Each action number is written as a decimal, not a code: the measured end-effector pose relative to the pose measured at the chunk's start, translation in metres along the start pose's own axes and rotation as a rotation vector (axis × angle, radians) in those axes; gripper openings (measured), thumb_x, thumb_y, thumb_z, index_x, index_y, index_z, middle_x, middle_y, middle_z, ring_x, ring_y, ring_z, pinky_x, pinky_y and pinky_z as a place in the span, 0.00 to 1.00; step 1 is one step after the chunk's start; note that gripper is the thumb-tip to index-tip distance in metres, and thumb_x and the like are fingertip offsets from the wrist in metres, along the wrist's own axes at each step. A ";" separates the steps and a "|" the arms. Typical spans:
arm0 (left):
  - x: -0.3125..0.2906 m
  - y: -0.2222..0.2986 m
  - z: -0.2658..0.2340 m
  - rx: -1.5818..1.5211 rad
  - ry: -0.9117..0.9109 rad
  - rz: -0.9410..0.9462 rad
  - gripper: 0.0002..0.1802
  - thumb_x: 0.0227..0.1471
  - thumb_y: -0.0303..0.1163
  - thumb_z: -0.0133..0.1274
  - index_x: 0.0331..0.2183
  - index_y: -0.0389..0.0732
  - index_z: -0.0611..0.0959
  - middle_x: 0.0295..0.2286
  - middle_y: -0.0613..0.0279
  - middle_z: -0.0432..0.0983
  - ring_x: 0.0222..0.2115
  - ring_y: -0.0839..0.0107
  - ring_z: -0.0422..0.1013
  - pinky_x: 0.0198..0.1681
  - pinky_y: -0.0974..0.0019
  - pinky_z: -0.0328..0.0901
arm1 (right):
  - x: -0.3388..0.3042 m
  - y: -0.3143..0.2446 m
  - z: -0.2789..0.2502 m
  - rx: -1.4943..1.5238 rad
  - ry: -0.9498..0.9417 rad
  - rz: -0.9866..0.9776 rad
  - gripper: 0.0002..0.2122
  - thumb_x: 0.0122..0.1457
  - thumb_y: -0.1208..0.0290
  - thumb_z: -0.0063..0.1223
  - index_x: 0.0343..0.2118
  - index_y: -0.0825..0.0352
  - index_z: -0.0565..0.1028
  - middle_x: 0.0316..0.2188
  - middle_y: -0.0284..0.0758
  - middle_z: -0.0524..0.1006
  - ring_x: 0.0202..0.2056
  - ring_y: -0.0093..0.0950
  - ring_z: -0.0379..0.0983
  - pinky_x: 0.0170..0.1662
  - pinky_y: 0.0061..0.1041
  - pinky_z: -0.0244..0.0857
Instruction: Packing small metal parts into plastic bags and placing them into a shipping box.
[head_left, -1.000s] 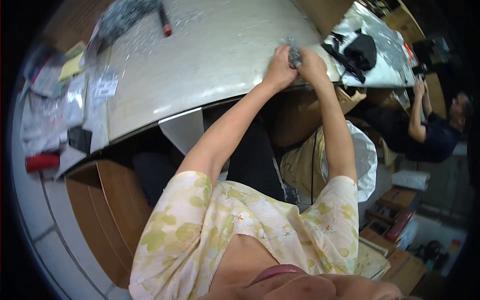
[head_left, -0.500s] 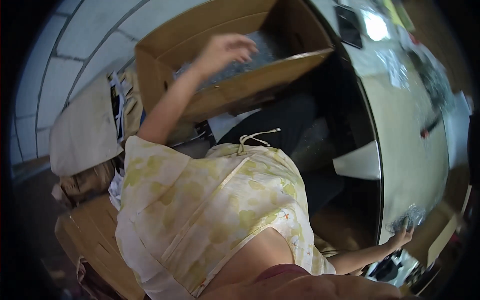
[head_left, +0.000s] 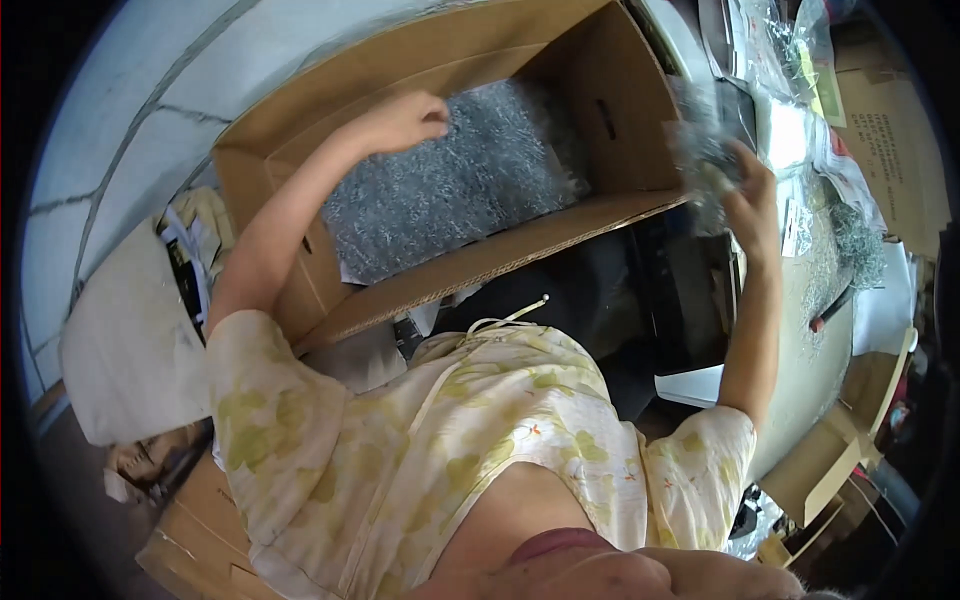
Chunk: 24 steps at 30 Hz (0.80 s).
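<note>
- Brown corrugated cardboard box point(head_left: 640, 145) stood open across the upper centre of the frame.
- Glinting grey mass of small pieces point(head_left: 440, 195) lay inside it.
- Left hand point(head_left: 400, 122), fingers curled, hung over the box; whether it held anything could not be told.
- Right hand point(head_left: 754, 195), upper right, gripped a blurred clear plastic bundle point(head_left: 708, 190) near the box's right end.

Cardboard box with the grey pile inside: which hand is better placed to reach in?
Probably the left hand: it is over the cardboard box, near the grey pile, with nothing visible in it. The right hand holds a clear bundle by the box's right end.
</note>
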<state>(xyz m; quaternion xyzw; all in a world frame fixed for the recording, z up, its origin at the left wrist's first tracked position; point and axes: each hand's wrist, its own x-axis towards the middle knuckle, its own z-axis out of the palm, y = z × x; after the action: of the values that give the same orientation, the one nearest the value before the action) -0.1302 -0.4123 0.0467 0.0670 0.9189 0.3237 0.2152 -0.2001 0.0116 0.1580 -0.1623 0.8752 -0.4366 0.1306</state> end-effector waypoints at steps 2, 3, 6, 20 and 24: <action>0.056 0.002 0.019 0.021 0.071 0.110 0.15 0.54 0.34 0.51 0.42 0.36 0.79 0.38 0.50 0.77 0.40 0.56 0.73 0.44 0.59 0.66 | 0.011 -0.005 0.024 -0.080 -0.004 -0.053 0.18 0.56 0.74 0.56 0.49 0.76 0.71 0.39 0.37 0.78 0.39 0.22 0.72 0.44 0.21 0.65; 0.082 0.004 0.037 0.044 0.125 0.188 0.15 0.54 0.34 0.51 0.42 0.37 0.79 0.39 0.49 0.77 0.42 0.53 0.72 0.44 0.58 0.66 | 0.015 -0.003 0.035 -0.037 -0.014 0.013 0.18 0.56 0.74 0.57 0.49 0.76 0.71 0.39 0.37 0.78 0.39 0.22 0.72 0.44 0.20 0.65; 0.158 0.028 0.106 0.015 0.059 0.267 0.14 0.53 0.33 0.49 0.40 0.38 0.80 0.39 0.48 0.77 0.42 0.50 0.72 0.44 0.54 0.66 | 0.023 0.006 0.043 -0.136 0.011 0.016 0.18 0.56 0.75 0.58 0.48 0.76 0.71 0.37 0.37 0.78 0.38 0.21 0.72 0.43 0.21 0.65; 0.176 -0.013 0.218 0.264 -0.027 0.705 0.19 0.54 0.44 0.49 0.37 0.38 0.80 0.41 0.49 0.74 0.45 0.51 0.69 0.52 0.54 0.61 | 0.051 0.017 0.038 -0.142 -0.097 0.109 0.19 0.54 0.75 0.58 0.48 0.76 0.72 0.33 0.38 0.78 0.35 0.24 0.71 0.42 0.24 0.66; 0.149 -0.025 0.217 0.249 0.014 0.657 0.18 0.53 0.43 0.51 0.40 0.39 0.78 0.43 0.50 0.71 0.46 0.51 0.66 0.55 0.54 0.57 | 0.071 0.017 0.050 -0.383 -0.144 0.008 0.20 0.53 0.73 0.58 0.48 0.77 0.71 0.32 0.43 0.77 0.34 0.27 0.72 0.42 0.26 0.65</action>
<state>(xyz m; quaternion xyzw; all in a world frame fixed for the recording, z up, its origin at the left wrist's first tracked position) -0.1683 -0.2701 -0.1731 0.3827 0.8822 0.2616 0.0832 -0.2494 -0.0427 0.1090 -0.2115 0.9313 -0.2488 0.1612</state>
